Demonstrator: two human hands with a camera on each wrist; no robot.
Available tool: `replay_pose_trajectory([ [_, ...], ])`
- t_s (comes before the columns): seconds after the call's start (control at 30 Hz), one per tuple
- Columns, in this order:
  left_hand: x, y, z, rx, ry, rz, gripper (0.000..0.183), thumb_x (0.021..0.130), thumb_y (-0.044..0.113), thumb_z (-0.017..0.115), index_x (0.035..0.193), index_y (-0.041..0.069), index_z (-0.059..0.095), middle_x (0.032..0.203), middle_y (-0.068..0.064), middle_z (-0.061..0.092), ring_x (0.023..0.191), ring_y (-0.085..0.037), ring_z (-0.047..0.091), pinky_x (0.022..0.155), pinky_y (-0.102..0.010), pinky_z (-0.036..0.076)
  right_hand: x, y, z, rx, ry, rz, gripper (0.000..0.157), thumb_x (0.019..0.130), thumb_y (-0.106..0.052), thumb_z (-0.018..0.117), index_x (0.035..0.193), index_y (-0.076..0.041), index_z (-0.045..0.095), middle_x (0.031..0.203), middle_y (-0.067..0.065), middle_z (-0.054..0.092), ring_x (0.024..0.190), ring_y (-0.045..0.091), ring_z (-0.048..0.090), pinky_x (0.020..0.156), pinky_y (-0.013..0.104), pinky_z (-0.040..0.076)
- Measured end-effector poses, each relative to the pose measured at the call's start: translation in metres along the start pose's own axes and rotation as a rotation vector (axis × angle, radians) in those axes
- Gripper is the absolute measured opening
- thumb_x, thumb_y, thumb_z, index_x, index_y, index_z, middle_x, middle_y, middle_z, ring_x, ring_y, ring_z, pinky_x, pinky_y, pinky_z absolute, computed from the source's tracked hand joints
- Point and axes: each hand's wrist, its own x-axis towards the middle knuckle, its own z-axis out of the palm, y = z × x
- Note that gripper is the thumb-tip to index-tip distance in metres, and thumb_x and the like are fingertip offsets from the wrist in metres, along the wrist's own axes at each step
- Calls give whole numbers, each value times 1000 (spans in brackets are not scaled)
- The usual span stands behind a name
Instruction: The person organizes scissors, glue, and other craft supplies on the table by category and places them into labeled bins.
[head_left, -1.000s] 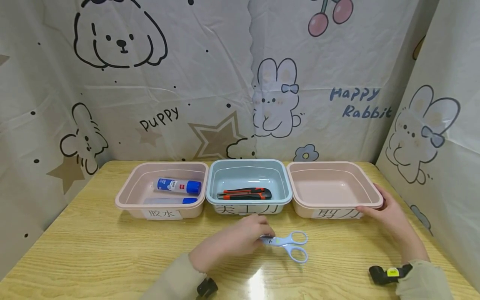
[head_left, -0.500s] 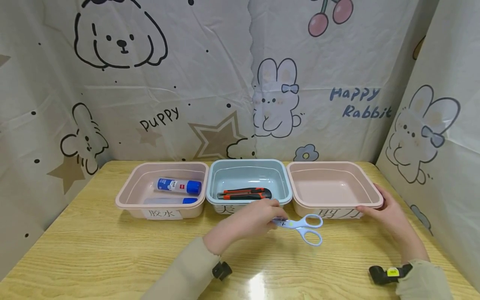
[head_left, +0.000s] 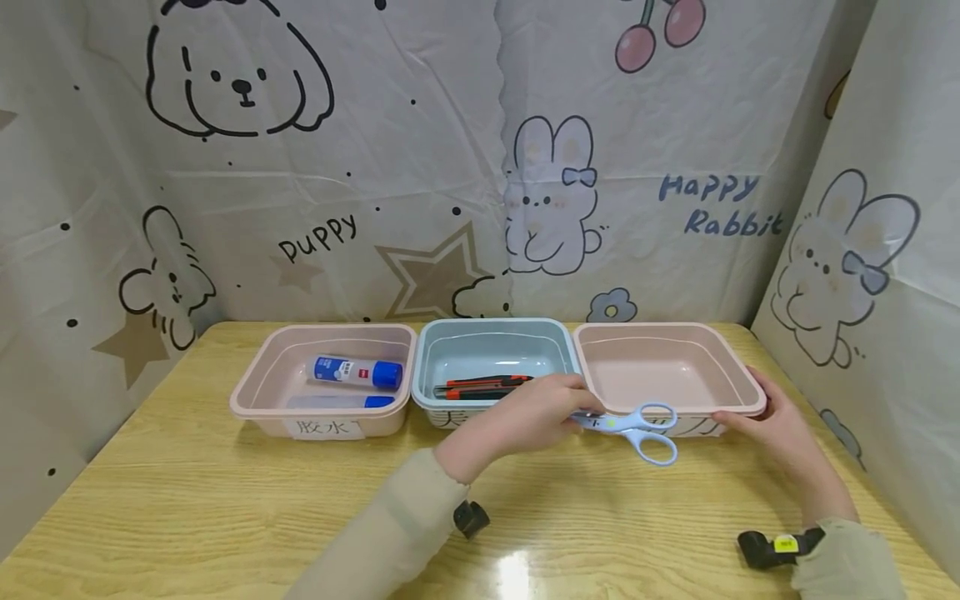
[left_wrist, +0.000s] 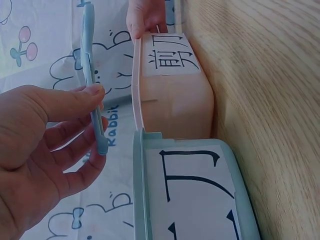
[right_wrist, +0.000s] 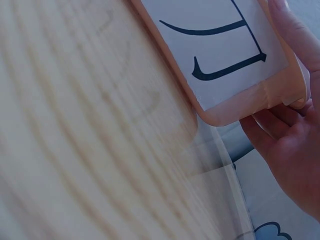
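Note:
Light blue scissors (head_left: 628,423) are pinched by the blade end between the thumb and fingers of my left hand (head_left: 536,412). Their two handle loops point right, overlapping the front rim of the right pink bin (head_left: 667,367) in the head view. The left wrist view shows the scissors (left_wrist: 91,70) edge-on, above the level of the bins' rims. My right hand (head_left: 783,433) grips the front right corner of that pink bin, thumb at the front rim and fingers around the side. Nothing lies inside this bin. Its front label (right_wrist: 220,45) shows large black characters.
A blue bin (head_left: 495,342) in the middle holds red-and-black utility knives (head_left: 476,389), partly hidden by my left hand. The left pink bin (head_left: 277,375) holds a blue glue stick (head_left: 356,372) and a clear tube with a blue cap (head_left: 378,402). A printed curtain (head_left: 420,167) hangs behind the table (head_left: 187,500).
My left hand has lifted the scissors off the table and carried them right and away from me, from in front of the blue bin toward the right pink bin. The right hand stays put.

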Motion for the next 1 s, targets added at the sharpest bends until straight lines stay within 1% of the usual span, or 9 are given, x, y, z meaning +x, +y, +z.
replay_pose_trajectory([
  [0.1,3,-1,1,3,-3,-8,28,80,11,68,108,17,67,106,6,61,97,-5,56,81,-14,44,0,-1,0,-17,-2,10,83,79,-9,69,142,6,16,115,4,45,87,-10,46,70,5,41],
  [0.17,5,-3,2,4,4,-14,29,80,10,68,108,17,67,106,5,61,96,-5,56,82,-14,44,0,-2,1,-13,-4,11,83,79,-9,69,142,6,16,116,6,45,87,-10,46,69,5,41],
  [0.37,16,-6,4,-29,5,-37,28,81,12,68,109,16,67,107,5,61,97,-5,55,84,-14,43,-1,-3,2,36,-5,4,83,79,-6,69,142,6,15,110,-13,44,88,-10,47,70,6,42],
  [0.4,19,-7,5,-36,3,-41,27,82,12,67,109,17,67,107,5,60,98,-5,55,84,-14,43,-2,-3,1,34,-3,6,83,79,-6,69,142,6,15,110,-14,44,88,-10,46,71,5,41],
  [0.53,29,-6,4,-66,-6,-73,26,85,11,63,111,17,66,109,4,60,100,-6,55,85,-14,42,-1,-1,0,2,0,14,84,80,-9,69,142,5,15,114,-6,44,88,-12,44,70,4,40],
  [0.63,37,-8,3,-83,-13,-93,27,86,10,61,112,18,66,111,5,59,101,-6,54,85,-14,42,-1,-1,0,75,-11,0,83,79,-4,69,142,5,15,112,-7,48,88,-9,47,70,5,41],
  [0.7,43,-9,4,-93,-14,-96,27,86,11,61,112,18,65,112,5,59,102,-5,54,84,-14,42,-1,1,1,138,-14,-22,82,78,1,68,142,6,17,108,-16,49,89,-8,49,70,6,42],
  [0.77,49,-11,5,-100,-13,-97,27,86,12,62,113,18,65,113,6,59,103,-5,54,84,-14,42,0,2,1,186,-17,-41,81,77,6,66,141,6,17,106,-19,50,90,-7,50,71,6,43],
  [1.0,72,-13,11,-161,12,-92,29,85,17,64,114,17,64,112,7,62,100,-1,55,83,-10,41,0,1,0,77,-13,-26,83,79,-1,67,142,8,13,105,-25,42,91,-13,46,72,4,42],
])
